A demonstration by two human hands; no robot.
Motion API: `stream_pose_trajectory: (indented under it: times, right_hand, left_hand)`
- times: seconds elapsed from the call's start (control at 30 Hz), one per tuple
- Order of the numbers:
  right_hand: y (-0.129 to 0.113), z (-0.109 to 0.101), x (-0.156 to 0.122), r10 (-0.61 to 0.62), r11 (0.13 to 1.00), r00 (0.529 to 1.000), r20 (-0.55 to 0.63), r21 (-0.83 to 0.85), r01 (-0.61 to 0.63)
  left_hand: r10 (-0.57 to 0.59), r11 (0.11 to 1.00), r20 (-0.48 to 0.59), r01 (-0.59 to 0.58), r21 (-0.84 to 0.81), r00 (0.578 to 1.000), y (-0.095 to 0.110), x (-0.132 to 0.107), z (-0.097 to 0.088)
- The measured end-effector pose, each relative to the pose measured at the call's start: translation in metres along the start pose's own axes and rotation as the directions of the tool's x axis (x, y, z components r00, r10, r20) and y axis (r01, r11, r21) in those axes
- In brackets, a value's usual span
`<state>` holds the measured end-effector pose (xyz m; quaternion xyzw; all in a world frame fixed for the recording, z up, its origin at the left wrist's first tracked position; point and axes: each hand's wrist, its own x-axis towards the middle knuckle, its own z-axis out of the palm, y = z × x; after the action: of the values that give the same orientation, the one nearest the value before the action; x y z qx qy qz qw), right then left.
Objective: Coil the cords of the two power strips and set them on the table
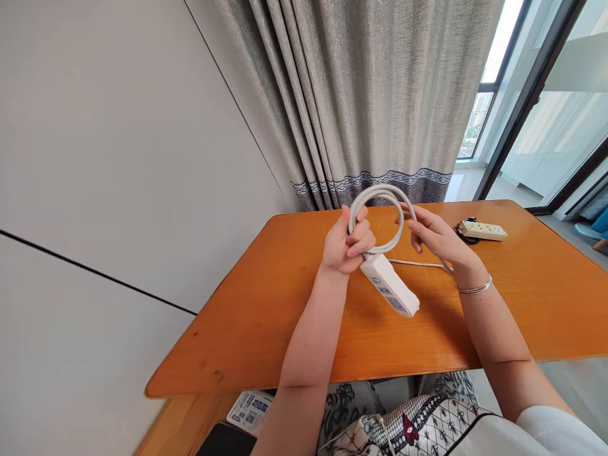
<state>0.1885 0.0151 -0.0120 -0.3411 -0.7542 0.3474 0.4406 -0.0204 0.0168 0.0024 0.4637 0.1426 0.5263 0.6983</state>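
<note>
My left hand (346,244) is closed round the coiled white cable (380,193) of a white power strip (389,285). The strip's body hangs tilted just below that hand, over the orange wooden table (266,316). My right hand (434,234) grips the right side of the coil with curled fingers. A loose stretch of the same cable trails along the tabletop under my right wrist, which wears a thin bracelet (475,288).
A second, cream power strip (482,230) with a dark cord lies at the table's far right. A grey curtain (370,95) hangs behind the table, with a white wall on the left and glass doors on the right. Patterned fabric (408,424) covers my lap.
</note>
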Motion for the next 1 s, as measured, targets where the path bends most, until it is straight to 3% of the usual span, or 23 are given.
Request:
stream_pose_trajectory:
  times: [0.1,0.23,0.37,0.53,0.63,0.73,0.8,0.87,0.93,1.0]
  right_hand:
    - [0.013,0.005,0.007,-0.012,0.964,0.999,-0.047,-0.266,-0.001]
    - [0.019,0.019,0.010,0.022,0.737,0.998,-0.055,-0.674,-0.054]
    - [0.009,0.030,0.006,0.124,0.685,0.989,0.075,-0.728,-0.030]
    - [-0.010,0.025,-0.002,0.193,0.640,0.975,0.110,-0.767,-0.040]
    - [-0.020,0.019,-0.011,0.301,0.562,0.945,0.130,-0.825,-0.066]
    - [-0.033,0.019,-0.022,0.336,0.427,0.937,0.099,-0.902,-0.058]
    - [-0.042,0.023,-0.027,0.267,0.377,0.962,0.053,-0.925,-0.053]
    - [-0.049,0.027,-0.031,0.130,0.382,0.991,0.033,-0.924,-0.019]
    - [-0.053,0.031,-0.033,-0.039,0.410,0.999,0.036,-0.911,0.049]
    - [-0.054,0.034,-0.035,-0.193,0.456,0.981,0.032,-0.882,0.119]
  left_hand:
    - [0.105,0.991,-0.148,-0.115,-0.065,0.983,0.007,0.002,-0.004]
    - [0.258,0.955,-0.255,-0.285,-0.077,0.932,0.015,0.004,-0.014]
    - [0.287,0.948,-0.285,-0.315,-0.054,0.914,0.021,0.006,-0.021]
    - [0.292,0.948,-0.335,-0.318,-0.024,0.896,0.024,0.009,-0.018]
    - [0.396,0.909,-0.392,-0.414,0.042,0.830,0.023,0.012,-0.023]
    - [0.549,0.833,-0.422,-0.514,0.204,0.721,0.020,0.018,-0.033]
    - [0.616,0.788,-0.421,-0.536,0.304,0.666,0.017,0.021,-0.039]
    - [0.625,0.780,-0.417,-0.516,0.353,0.660,0.013,0.023,-0.041]
    - [0.588,0.806,-0.398,-0.468,0.362,0.704,0.008,0.024,-0.040]
    - [0.532,0.834,-0.341,-0.410,0.368,0.775,0.003,0.024,-0.036]
